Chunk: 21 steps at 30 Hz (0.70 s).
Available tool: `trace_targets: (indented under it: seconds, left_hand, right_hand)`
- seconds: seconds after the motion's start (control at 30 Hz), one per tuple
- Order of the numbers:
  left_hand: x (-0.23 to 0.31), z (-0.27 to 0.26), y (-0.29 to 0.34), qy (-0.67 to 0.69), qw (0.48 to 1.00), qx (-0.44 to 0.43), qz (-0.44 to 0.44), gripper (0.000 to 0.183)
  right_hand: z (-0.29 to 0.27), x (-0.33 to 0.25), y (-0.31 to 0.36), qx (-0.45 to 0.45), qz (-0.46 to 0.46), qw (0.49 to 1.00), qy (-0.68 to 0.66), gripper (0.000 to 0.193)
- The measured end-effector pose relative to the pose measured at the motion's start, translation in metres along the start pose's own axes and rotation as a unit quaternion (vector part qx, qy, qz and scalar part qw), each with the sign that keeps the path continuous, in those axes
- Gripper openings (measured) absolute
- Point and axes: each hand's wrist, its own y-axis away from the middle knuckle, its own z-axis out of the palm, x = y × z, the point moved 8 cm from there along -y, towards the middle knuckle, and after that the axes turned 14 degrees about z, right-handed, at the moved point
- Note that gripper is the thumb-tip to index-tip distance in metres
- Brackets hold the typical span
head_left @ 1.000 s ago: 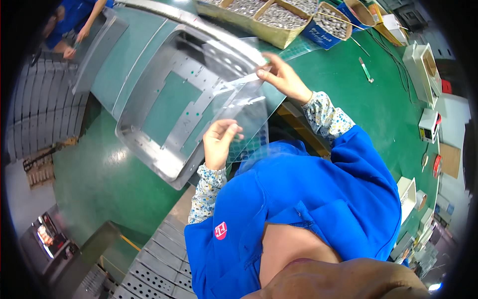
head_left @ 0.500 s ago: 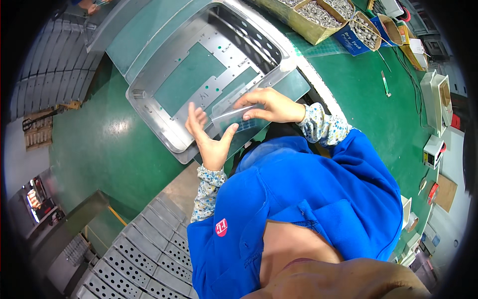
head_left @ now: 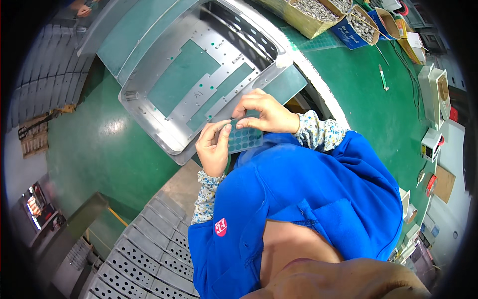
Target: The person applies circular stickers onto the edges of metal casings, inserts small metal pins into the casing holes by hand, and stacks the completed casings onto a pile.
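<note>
The sheet of round dots (head_left: 244, 140) is held near the metal pan (head_left: 164, 135), on the person's side of it. The left hand (head_left: 213, 150) pinches its edge between thumb and fingers. The right hand (head_left: 269, 112) curls at its upper edge; whether those fingers grip it, I cannot tell. Past the pan's far right corner, 2 boxes (head_left: 304, 26) hold small metal parts (head_left: 312, 10).

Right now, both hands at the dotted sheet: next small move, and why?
I'd probably lift one dot with the right hand while the left hand steadies the sheet: both hands meet at its upper edge, rows of dots cover it, and the metal tray lies just beyond.
</note>
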Motion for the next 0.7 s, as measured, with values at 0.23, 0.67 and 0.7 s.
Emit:
trace_targets:
  seconds: [0.23, 0.67, 0.7]
  left_hand:
    - [-0.008, 0.015, 0.009, -0.030, 0.999, -0.028, 0.034, 0.011]
    - [-0.051, 0.020, 0.015, 0.085, 0.994, 0.050, -0.044, 0.015]
    - [-0.050, 0.020, 0.014, 0.081, 0.994, 0.049, -0.053, 0.015]
  right_hand:
    - [0.001, -0.014, 0.025, 0.114, -0.131, 0.965, 0.195, 0.012]
    - [-0.058, 0.111, 0.021, 0.195, 0.237, 0.950, 0.048, 0.019]
    - [-0.058, 0.111, 0.021, 0.208, 0.228, 0.949, 0.061, 0.019]
